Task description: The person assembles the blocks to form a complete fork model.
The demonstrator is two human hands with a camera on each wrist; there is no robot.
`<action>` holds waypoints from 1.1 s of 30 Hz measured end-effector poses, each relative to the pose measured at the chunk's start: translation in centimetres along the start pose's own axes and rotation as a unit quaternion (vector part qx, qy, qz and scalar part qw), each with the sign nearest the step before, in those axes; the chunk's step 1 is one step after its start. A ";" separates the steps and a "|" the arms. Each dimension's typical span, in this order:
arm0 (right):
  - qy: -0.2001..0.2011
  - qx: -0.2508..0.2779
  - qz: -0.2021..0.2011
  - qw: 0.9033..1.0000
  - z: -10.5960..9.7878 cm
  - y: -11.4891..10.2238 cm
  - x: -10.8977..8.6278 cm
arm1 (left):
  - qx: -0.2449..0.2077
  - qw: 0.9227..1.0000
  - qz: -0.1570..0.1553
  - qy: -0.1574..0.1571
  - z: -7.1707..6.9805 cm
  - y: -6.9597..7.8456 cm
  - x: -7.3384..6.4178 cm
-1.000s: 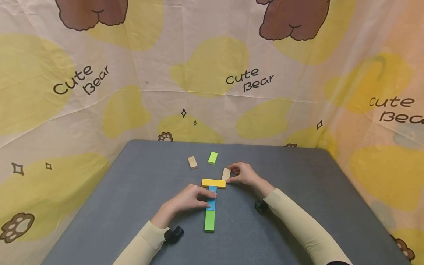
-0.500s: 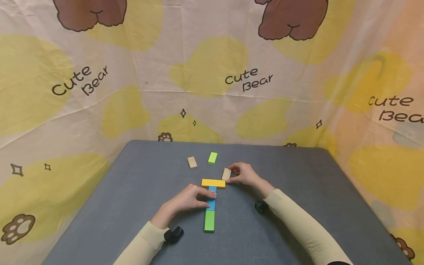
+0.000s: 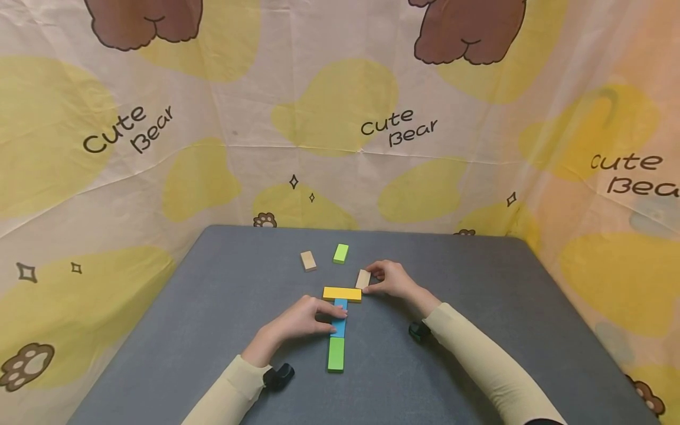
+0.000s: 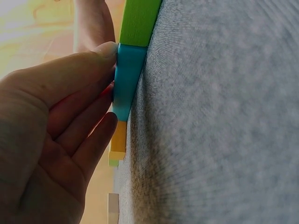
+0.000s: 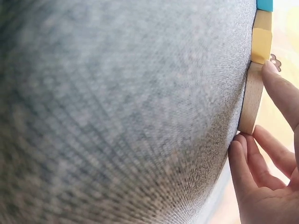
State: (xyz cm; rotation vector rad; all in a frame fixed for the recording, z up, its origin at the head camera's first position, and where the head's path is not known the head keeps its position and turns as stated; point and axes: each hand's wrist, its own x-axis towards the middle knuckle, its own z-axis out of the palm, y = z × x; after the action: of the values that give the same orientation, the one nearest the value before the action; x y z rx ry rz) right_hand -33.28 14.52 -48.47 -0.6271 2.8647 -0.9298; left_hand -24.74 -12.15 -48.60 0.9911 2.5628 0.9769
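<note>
In the head view, a green block (image 3: 336,355), a blue block (image 3: 340,323) and a yellow block (image 3: 340,293) lie end to end, the yellow one crosswise at the far end like a T. My left hand (image 3: 297,319) rests its thumb and fingertips on the blue block's upper face. A plain wooden block (image 3: 362,279) stands off the yellow block's right end, angled away. My right hand (image 3: 393,278) pinches it lengthwise. In the right wrist view, the thumb is at the end beside the yellow block, with fingertips (image 5: 247,140) at the opposite end.
Farther back on the grey table (image 3: 457,366) lie another wooden block (image 3: 308,261) and a light green block (image 3: 341,254). A patterned cloth (image 3: 329,118) hangs behind the table and along its sides. Each wrist carries a small black camera (image 3: 278,376).
</note>
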 end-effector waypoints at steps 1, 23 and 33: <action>0.000 -0.001 0.000 1.000 0.0 0.0 0.0 | 0.000 1.000 0.001 0.000 0.0 0.0 0.0; -0.018 0.017 -0.011 1.000 -1.9 -1.5 2.7 | 0.002 1.000 0.017 0.008 -0.1 0.0 -0.3; -0.024 0.023 -0.008 0.999 -2.3 -2.0 5.1 | 0.011 1.000 0.015 0.010 -0.1 0.3 -0.4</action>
State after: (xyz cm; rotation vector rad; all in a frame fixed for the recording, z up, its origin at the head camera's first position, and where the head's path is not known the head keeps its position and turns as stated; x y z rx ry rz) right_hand -37.65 12.27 -45.17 -0.6589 2.7929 -0.9654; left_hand -24.33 -12.33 -48.30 1.0337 2.5889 0.9726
